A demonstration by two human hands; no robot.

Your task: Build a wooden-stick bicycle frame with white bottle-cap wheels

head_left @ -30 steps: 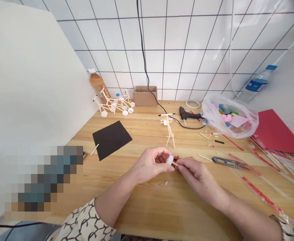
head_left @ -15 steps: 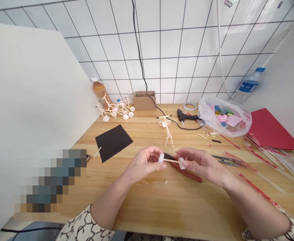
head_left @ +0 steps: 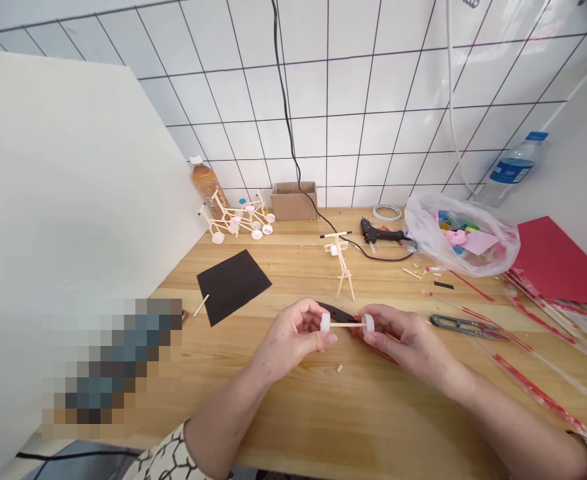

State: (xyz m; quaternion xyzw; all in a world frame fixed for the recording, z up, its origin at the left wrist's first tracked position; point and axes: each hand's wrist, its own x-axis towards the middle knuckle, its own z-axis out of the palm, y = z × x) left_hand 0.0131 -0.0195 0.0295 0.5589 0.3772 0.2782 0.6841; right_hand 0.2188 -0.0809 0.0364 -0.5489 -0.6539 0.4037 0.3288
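Observation:
Between my hands, a thin wooden stick (head_left: 346, 325) runs level with a white bottle cap at each end, like an axle with two wheels. My left hand (head_left: 298, 337) is closed, fingers and thumb pinching the left white cap (head_left: 325, 323). At the other end, my right hand (head_left: 406, 340) is closed on the right white cap (head_left: 368, 323). Behind the stick lie red-handled pliers (head_left: 338, 312), partly hidden by my right hand. Just beyond them stands a small stick frame (head_left: 342, 263) with a dark-tipped crossbar.
Several stick models (head_left: 238, 220) stand at the back left by a tea bottle (head_left: 207, 181). Black card (head_left: 233, 287) lies left. A glue gun (head_left: 381, 233), a plastic bag (head_left: 461, 240) of coloured pieces, thread snips (head_left: 466, 327) and red card (head_left: 563, 260) are on the right.
The stick with its caps has turned from slanting down to the right to nearly level. Both hands still hold its ends. The whole view has shifted slightly.

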